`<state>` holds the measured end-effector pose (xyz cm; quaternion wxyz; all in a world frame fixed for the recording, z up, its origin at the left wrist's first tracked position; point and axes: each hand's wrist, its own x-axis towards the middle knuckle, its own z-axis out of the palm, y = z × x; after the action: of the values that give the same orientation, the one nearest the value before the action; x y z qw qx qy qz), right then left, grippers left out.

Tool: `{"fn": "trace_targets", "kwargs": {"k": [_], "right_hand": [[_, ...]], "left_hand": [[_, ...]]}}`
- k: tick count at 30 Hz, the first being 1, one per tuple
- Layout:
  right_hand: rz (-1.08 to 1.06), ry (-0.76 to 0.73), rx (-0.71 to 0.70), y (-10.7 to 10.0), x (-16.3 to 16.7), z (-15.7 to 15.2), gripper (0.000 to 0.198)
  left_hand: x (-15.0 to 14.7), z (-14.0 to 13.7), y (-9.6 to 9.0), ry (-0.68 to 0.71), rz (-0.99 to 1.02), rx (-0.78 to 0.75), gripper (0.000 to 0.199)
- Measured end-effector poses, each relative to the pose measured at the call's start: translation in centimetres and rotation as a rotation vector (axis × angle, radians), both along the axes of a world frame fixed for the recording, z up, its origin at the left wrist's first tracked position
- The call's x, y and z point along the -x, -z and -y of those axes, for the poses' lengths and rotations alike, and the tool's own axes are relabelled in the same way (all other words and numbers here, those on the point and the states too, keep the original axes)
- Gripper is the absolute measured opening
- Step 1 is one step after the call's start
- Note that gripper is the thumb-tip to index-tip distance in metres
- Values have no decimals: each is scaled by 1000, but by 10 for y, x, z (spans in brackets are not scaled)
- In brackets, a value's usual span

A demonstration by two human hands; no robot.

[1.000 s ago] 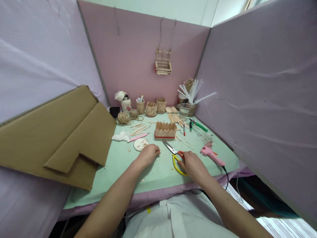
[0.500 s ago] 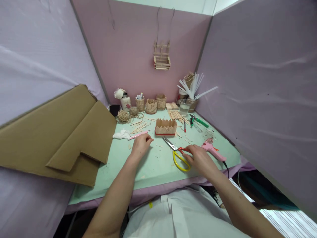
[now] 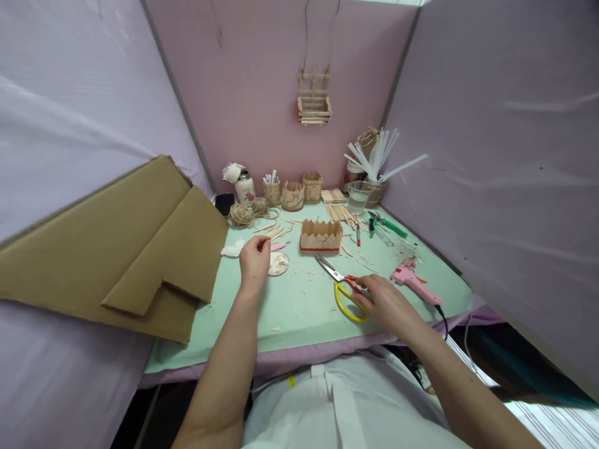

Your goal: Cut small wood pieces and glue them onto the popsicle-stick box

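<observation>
My right hand (image 3: 384, 300) has its fingers around the red-and-yellow handles of a pair of scissors (image 3: 330, 267), which lie on the table with blades slightly apart, pointing up and left. My left hand (image 3: 255, 263) is closed, thumb and fingers pinched together; whatever may be between them is hidden. Right beside it lies a round white disc (image 3: 278, 264) with light scraps on it. A pink pen-like tool (image 3: 279, 247) sits just behind the disc. Beyond the scissors' tips stands a small zigzag-topped box (image 3: 321, 238) with a red band along its base.
A pink glue gun (image 3: 416, 284) lies at right, green-handled pliers (image 3: 393, 227) behind it. Wooden sticks (image 3: 344, 214), twine balls (image 3: 241, 215) and a cup of water (image 3: 358, 198) are farther back. Folded cardboard (image 3: 173, 243) leans at left. A wooden rack (image 3: 314, 106) hangs on the wall.
My left hand has moved left and slightly away from me, uncovering the white disc. The scissors have stayed in place under my right hand. The whole view has shifted a little.
</observation>
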<state>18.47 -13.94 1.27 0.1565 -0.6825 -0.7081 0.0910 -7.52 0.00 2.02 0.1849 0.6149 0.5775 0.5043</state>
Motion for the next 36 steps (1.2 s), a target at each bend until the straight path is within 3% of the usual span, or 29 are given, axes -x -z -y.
{"fn": "trace_targets", "kwargs": {"k": [7, 10, 15, 25, 31, 36], "right_hand": [[-25, -18, 12, 4, 1, 0, 25], [-27, -9, 8, 1, 1, 1, 26], [-6, 7, 40, -9, -2, 1, 29], [-28, -27, 22, -3, 2, 0, 26], [-64, -60, -3, 3, 5, 0, 24], [-117, -120, 17, -5, 16, -3, 21]], "left_hand": [[16, -5, -2, -60, 28, 3, 21], [24, -5, -1, -46, -106, 76, 21], [30, -3, 4, 97, -457, 265, 18], [17, 2, 17, 64, -676, 291, 14], [16, 0, 13, 65, -686, 273, 15], [15, 0, 5, 119, -383, 236, 14]]}}
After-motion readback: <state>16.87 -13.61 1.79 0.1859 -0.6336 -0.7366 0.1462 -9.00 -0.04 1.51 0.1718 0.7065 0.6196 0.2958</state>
